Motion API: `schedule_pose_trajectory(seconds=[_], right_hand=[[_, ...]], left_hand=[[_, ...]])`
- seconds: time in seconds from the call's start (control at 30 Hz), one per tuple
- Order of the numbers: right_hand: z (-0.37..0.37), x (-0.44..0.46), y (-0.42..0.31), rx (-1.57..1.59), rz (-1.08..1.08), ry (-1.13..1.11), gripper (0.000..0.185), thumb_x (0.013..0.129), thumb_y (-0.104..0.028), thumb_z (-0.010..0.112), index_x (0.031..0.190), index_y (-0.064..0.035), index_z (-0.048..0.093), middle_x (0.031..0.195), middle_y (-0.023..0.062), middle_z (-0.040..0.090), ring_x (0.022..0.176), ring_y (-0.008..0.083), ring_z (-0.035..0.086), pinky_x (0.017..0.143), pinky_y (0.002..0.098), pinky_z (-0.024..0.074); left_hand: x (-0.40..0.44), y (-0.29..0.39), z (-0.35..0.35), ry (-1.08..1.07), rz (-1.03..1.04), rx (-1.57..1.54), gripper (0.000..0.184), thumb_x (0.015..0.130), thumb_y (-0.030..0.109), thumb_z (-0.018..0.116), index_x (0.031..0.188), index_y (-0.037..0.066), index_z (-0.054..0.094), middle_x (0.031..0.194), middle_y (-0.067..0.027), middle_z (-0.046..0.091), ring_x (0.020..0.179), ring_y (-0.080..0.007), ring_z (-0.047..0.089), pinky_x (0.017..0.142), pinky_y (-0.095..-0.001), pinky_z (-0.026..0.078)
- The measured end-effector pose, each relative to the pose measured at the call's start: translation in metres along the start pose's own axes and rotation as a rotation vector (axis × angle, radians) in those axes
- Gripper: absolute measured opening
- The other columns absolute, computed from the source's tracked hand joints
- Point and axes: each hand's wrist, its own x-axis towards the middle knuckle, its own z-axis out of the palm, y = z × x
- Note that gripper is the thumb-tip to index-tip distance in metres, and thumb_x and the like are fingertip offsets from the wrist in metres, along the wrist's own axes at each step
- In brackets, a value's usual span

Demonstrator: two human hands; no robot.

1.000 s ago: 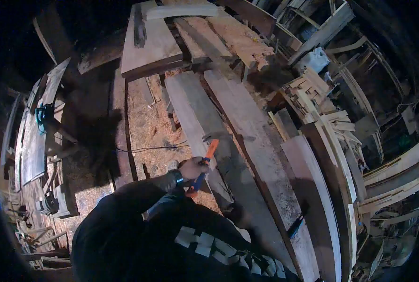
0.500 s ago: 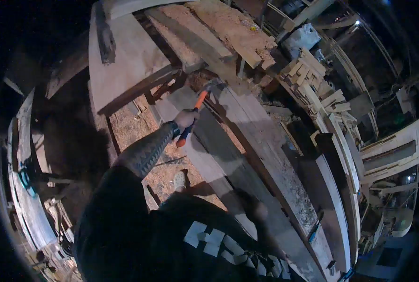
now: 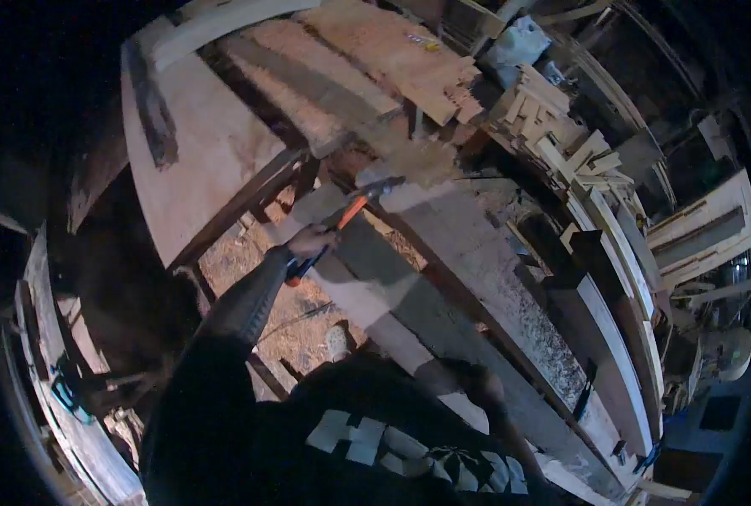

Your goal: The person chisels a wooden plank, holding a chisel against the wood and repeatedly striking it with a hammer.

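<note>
My left hand [image 3: 312,241] is wrapped round the orange and dark handle of a hammer [image 3: 352,211]. The hammer's metal head is over the upper end of the long planks, its handle slanting down to the left. Below the hand lies a pale plank [image 3: 350,291], beside a greyer board [image 3: 417,304]. My right hand [image 3: 483,386] is low over the planks, close to my dark shirt. Shadow hides its fingers, and whether it holds anything cannot be made out.
A thick wide slab [image 3: 198,160] is at the upper left, and stacked wood offcuts [image 3: 544,105] are at the upper right. A teal tool [image 3: 70,392] rests on a board at the left. Sawdust [image 3: 299,333] covers the floor around a shoe [image 3: 337,341].
The view has shifted and turned. My left hand and the hammer have moved toward the upper end of the planks. My right hand now shows near the shirt.
</note>
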Motion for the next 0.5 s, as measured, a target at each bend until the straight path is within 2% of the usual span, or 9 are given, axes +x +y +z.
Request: schedule_pose_trajectory(seconds=[0.07,0.13,0.2,0.23,0.27,0.33,0.37,0.43,0.5], right_hand=[[-0.028,0.01,-0.03,0.03,-0.035,-0.048,0.04,0.1,-0.038,0.051,0.139,-0.0302,0.06,0.124,0.0132,0.069,0.109,0.0376,0.067,0.091,0.0483,0.0532],[-0.046,0.024,-0.039,0.157,-0.159,-0.04,0.043,0.101,-0.035,0.048,0.143,-0.0273,0.056,0.129,0.0142,0.066,0.115,0.0375,0.065,0.095,0.0517,0.0515],[-0.042,0.04,-0.022,0.099,-0.134,0.117,0.046,0.1,-0.033,0.05,0.144,-0.0222,0.054,0.133,0.02,0.061,0.116,0.0428,0.062,0.098,0.0526,0.05],[-0.033,0.049,-0.011,0.072,-0.12,0.184,0.048,0.099,-0.033,0.051,0.145,-0.0196,0.053,0.135,0.0229,0.059,0.117,0.0454,0.06,0.099,0.0531,0.0492],[-0.02,0.059,0.003,0.044,-0.107,0.24,0.05,0.098,-0.032,0.052,0.146,-0.017,0.051,0.138,0.0258,0.056,0.118,0.0481,0.059,0.1,0.0536,0.0484],[0.011,0.085,0.027,-0.004,-0.084,0.338,0.055,0.097,-0.03,0.053,0.148,-0.0118,0.049,0.142,0.0315,0.051,0.119,0.0534,0.056,0.103,0.0545,0.0469],[0.03,0.106,0.04,-0.094,-0.082,0.388,0.058,0.093,-0.03,0.059,0.146,-0.0113,0.05,0.145,0.0307,0.047,0.124,0.0523,0.053,0.104,0.0551,0.0455],[0.05,0.136,0.054,-0.282,-0.072,0.472,0.065,0.084,-0.031,0.071,0.142,-0.0103,0.051,0.15,0.0291,0.04,0.132,0.0503,0.046,0.107,0.0562,0.0428],[0.033,0.148,0.036,-0.128,0.035,0.419,0.064,0.085,-0.033,0.07,0.141,-0.0103,0.052,0.148,0.0272,0.043,0.131,0.0481,0.048,0.107,0.0557,0.0432]], left_hand=[[0.001,0.0,-0.007,0.064,-0.023,0.073,0.027,0.098,0.023,0.069,0.114,0.001,0.068,0.098,-0.0015,0.07,0.083,-0.0091,0.064,0.072,-0.0237,0.05],[-0.013,0.027,-0.009,0.018,-0.219,0.074,0.031,0.097,0.034,0.068,0.111,0.006,0.068,0.08,0.0011,0.062,0.065,-0.0098,0.058,0.058,-0.027,0.046],[-0.019,0.045,-0.005,0.039,-0.365,-0.023,0.028,0.096,0.038,0.067,0.104,0.011,0.067,0.063,0.0029,0.051,0.048,-0.0123,0.05,0.044,-0.0303,0.039],[-0.023,0.059,0.004,0.025,-0.395,-0.137,0.02,0.097,0.031,0.064,0.102,0.012,0.066,0.064,0.0032,0.05,0.049,-0.013,0.048,0.044,-0.0297,0.036],[-0.018,0.06,0.001,-0.117,-0.425,-0.374,0.017,0.097,0.031,0.062,0.095,0.014,0.062,0.065,0.0031,0.047,0.048,-0.0127,0.044,0.044,-0.0292,0.034],[-0.017,0.075,0.015,0.008,-0.503,-0.371,0.016,0.098,0.03,0.06,0.091,0.016,0.057,0.065,0.0034,0.046,0.049,-0.0118,0.044,0.044,-0.0289,0.035],[-0.019,0.082,0.018,0.076,-0.544,-0.368,0.017,0.098,0.03,0.059,0.089,0.016,0.055,0.065,0.0035,0.045,0.049,-0.0114,0.043,0.044,-0.0287,0.035],[-0.024,0.085,0.014,0.054,-0.61,-0.277,0.023,0.1,0.035,0.057,0.088,0.018,0.049,0.065,0.0032,0.046,0.05,-0.01,0.043,0.042,-0.0276,0.034],[-0.046,0.098,0.023,0.06,-0.588,-0.147,0.025,0.102,0.038,0.056,0.09,0.018,0.05,0.065,0.003,0.046,0.049,-0.0097,0.043,0.041,-0.0271,0.034]])
